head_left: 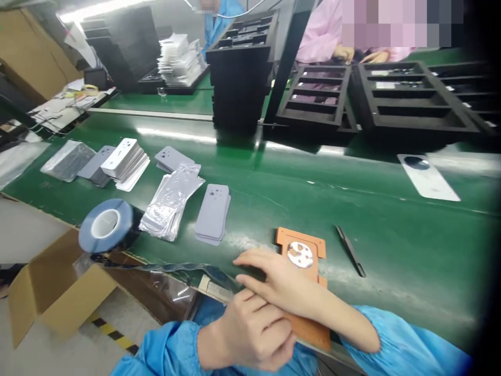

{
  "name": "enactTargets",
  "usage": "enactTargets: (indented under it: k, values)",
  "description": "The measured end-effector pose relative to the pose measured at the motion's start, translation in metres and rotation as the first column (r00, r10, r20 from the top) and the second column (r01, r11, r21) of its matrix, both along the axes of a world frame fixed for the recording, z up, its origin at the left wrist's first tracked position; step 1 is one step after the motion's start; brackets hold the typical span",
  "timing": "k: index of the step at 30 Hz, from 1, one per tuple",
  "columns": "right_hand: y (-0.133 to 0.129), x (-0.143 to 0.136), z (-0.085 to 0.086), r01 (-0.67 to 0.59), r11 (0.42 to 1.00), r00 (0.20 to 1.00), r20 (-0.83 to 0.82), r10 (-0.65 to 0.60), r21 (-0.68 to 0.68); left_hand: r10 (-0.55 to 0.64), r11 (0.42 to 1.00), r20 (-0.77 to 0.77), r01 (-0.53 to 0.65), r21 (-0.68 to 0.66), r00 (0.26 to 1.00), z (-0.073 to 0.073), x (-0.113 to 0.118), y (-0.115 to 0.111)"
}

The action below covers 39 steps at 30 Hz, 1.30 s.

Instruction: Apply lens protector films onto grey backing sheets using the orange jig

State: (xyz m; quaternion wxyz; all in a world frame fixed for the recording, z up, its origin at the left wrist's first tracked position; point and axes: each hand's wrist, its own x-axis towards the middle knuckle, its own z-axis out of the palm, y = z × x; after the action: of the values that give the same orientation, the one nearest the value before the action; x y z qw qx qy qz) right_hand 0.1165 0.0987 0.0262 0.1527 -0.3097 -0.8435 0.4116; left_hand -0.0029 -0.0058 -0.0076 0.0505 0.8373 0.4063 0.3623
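Note:
My right hand (284,277) reaches across the orange fixture (311,243), fingers stretched to the left, with thumb and fingers apart. Just below it, my left hand (256,331) is closed in a fist against the right hand; anything inside its fingers is hidden. A white round plate with holes (300,255) sits in the upper part of the fixture, whose middle my hands partly cover. A strip of dark film (183,267) runs along the table edge from the blue tape roll (105,225) towards my hands. A dark tweezer-like tool (349,250) lies right of the fixture.
Grey phone back panels (212,211), a film-wrapped stack (168,203) and a white stack (125,162) stand left. A white panel with a dark circle (434,180) lies right. Black trays (240,78) rise behind. An open cardboard box (58,287) sits below the edge. Co-workers are opposite.

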Motion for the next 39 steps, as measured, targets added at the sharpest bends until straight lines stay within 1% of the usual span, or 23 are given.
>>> enactTargets:
  k: [3, 5, 7, 9, 11, 12, 13, 15, 16, 18, 20, 21, 22, 23, 25, 27, 29, 31, 33, 35, 37, 39]
  values:
    - [-0.004, -0.032, -0.002, -0.159, 0.987, 0.985, 0.059, 0.161, -0.027, 0.01, 0.99, 0.024, -0.007, -0.14, 1.0, -0.008, -0.002, -0.019]
    - [-0.006, -0.045, -0.008, -0.24, 0.971, 0.963, 0.125, 0.237, 0.012, 0.007, 0.971, 0.077, 0.012, -0.239, 0.997, -0.013, -0.004, -0.031]
    - [-0.009, -0.054, -0.015, -0.302, 0.95, 0.936, 0.211, 0.28, 0.08, -0.009, 0.949, 0.16, 0.059, -0.31, 0.987, -0.015, -0.009, -0.039]
    - [-0.012, -0.058, -0.022, -0.346, 0.925, 0.915, 0.273, 0.296, 0.156, -0.031, 0.939, 0.252, 0.114, -0.323, 0.967, -0.013, -0.016, -0.046]
    - [-0.014, -0.059, -0.028, -0.364, 0.906, 0.908, 0.301, 0.292, 0.219, -0.028, 0.957, 0.362, 0.129, -0.259, 0.932, -0.007, -0.025, -0.049]
    - [-0.014, -0.058, -0.031, -0.36, 0.901, 0.909, 0.308, 0.281, 0.242, 0.006, 0.972, 0.424, 0.094, -0.214, 0.906, -0.004, -0.031, -0.05]
    - [-0.013, -0.057, -0.033, -0.35, 0.9, 0.912, 0.315, 0.264, 0.261, 0.058, 0.983, 0.476, 0.032, -0.179, 0.877, -0.001, -0.037, -0.049]
    - [-0.009, -0.054, -0.035, -0.322, 0.9, 0.917, 0.332, 0.22, 0.293, 0.2, 0.977, 0.512, -0.131, -0.168, 0.835, 0.003, -0.05, -0.044]
    - [-0.006, -0.053, -0.035, -0.311, 0.899, 0.918, 0.344, 0.199, 0.308, 0.281, 0.958, 0.487, -0.212, -0.192, 0.827, 0.004, -0.058, -0.039]
    - [0.0, -0.052, -0.033, -0.3, 0.893, 0.913, 0.372, 0.167, 0.335, 0.421, 0.903, 0.382, -0.341, -0.262, 0.823, 0.002, -0.073, -0.028]
    - [0.003, -0.05, -0.028, -0.301, 0.89, 0.904, 0.4, 0.151, 0.343, 0.538, 0.824, 0.253, -0.438, -0.359, 0.804, -0.004, -0.084, -0.018]
    - [0.003, -0.049, -0.025, -0.298, 0.896, 0.901, 0.409, 0.149, 0.33, 0.572, 0.786, 0.189, -0.469, -0.402, 0.798, -0.008, -0.088, -0.014]
    - [0.003, -0.047, -0.022, -0.29, 0.907, 0.899, 0.411, 0.149, 0.306, 0.588, 0.759, 0.137, -0.485, -0.434, 0.797, -0.012, -0.091, -0.011]
    - [0.002, -0.044, -0.019, -0.279, 0.921, 0.9, 0.409, 0.151, 0.272, 0.589, 0.744, 0.1, -0.489, -0.456, 0.802, -0.016, -0.093, -0.01]
    - [0.001, -0.037, -0.015, -0.25, 0.948, 0.905, 0.395, 0.157, 0.195, 0.576, 0.739, 0.073, -0.48, -0.472, 0.814, -0.021, -0.093, -0.011]
    - [0.003, -0.031, -0.013, -0.218, 0.965, 0.913, 0.379, 0.15, 0.143, 0.573, 0.741, 0.07, -0.479, -0.471, 0.817, -0.023, -0.091, -0.012]
    - [0.013, -0.029, -0.013, -0.17, 0.976, 0.929, 0.353, 0.114, 0.133, 0.58, 0.733, 0.047, -0.497, -0.464, 0.813, -0.022, -0.087, -0.011]
    - [0.032, -0.034, -0.014, -0.086, 0.983, 0.948, 0.316, 0.032, 0.159, 0.583, 0.726, 0.008, -0.516, -0.455, 0.813, -0.022, -0.083, -0.008]
    - [0.059, -0.047, -0.014, 0.018, 0.976, 0.96, 0.269, -0.077, 0.217, 0.571, 0.733, -0.015, -0.519, -0.439, 0.821, -0.021, -0.08, -0.002]
    - [0.09, -0.065, -0.015, 0.11, 0.953, 0.956, 0.233, -0.18, 0.283, 0.55, 0.752, -0.01, -0.501, -0.427, 0.835, -0.022, -0.076, 0.003]
    - [0.117, -0.084, -0.015, 0.15, 0.935, 0.942, 0.241, -0.234, 0.322, 0.534, 0.77, 0.018, -0.477, -0.423, 0.845, -0.024, -0.072, 0.007]
    - [0.138, -0.098, -0.016, 0.142, 0.932, 0.931, 0.274, -0.241, 0.334, 0.53, 0.781, 0.06, -0.459, -0.423, 0.846, -0.026, -0.068, 0.01]
